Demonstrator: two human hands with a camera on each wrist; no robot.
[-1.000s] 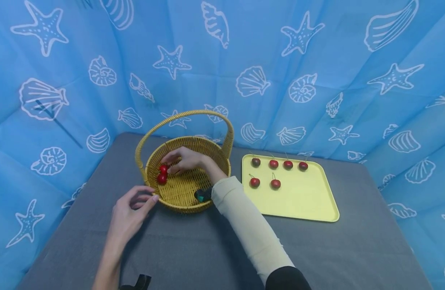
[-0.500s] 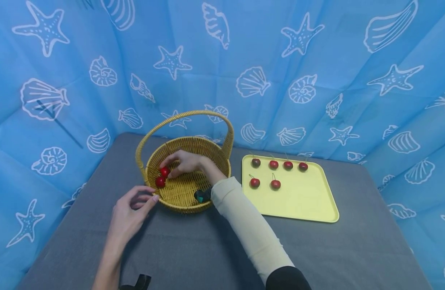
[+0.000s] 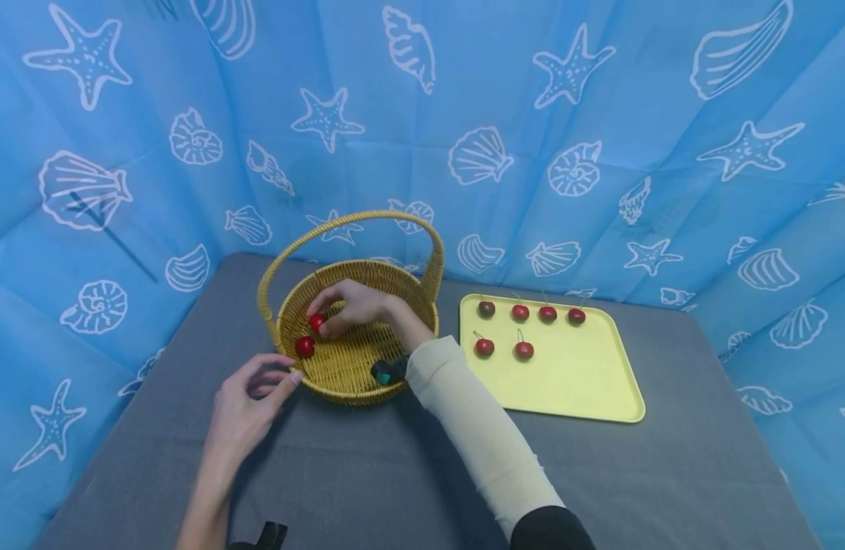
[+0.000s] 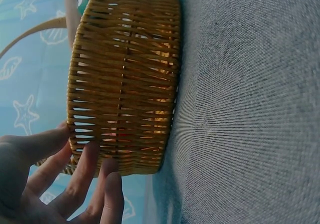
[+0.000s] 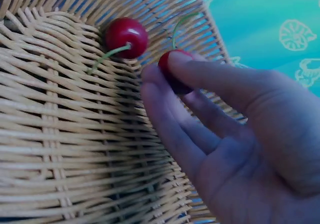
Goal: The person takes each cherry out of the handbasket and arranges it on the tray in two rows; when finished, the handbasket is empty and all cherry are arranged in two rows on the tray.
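My right hand (image 3: pixel 357 305) is inside the yellow wicker basket (image 3: pixel 350 394), pinching a red cherry (image 5: pixel 176 73) between thumb and fingertips. The held cherry's green stem points up in the right wrist view. Just beside it, a second cherry (image 3: pixel 304 347) rests against the basket's inner wall, its stem showing in the right wrist view. At the basket's near left rim, my left hand (image 3: pixel 247 401) holds the edge with thumb and fingers. In the left wrist view, that thumb (image 4: pixel 47 141) meets the rim while other fingers lie along the outer weave.
To the right of the basket lies a yellow tray (image 3: pixel 567 393) with several stemmed cherries (image 3: pixel 523 351) in two rows. A tall handle (image 3: pixel 354 217) arches over the basket. Grey cloth (image 3: pixel 367 473) covers the table, and a blue shell-patterned curtain (image 3: pixel 422 114) surrounds it.
My right fingers have closed on the upper cherry and shifted it slightly right, away from the other one, which has moved a little left and down. The left hand stays at the rim.
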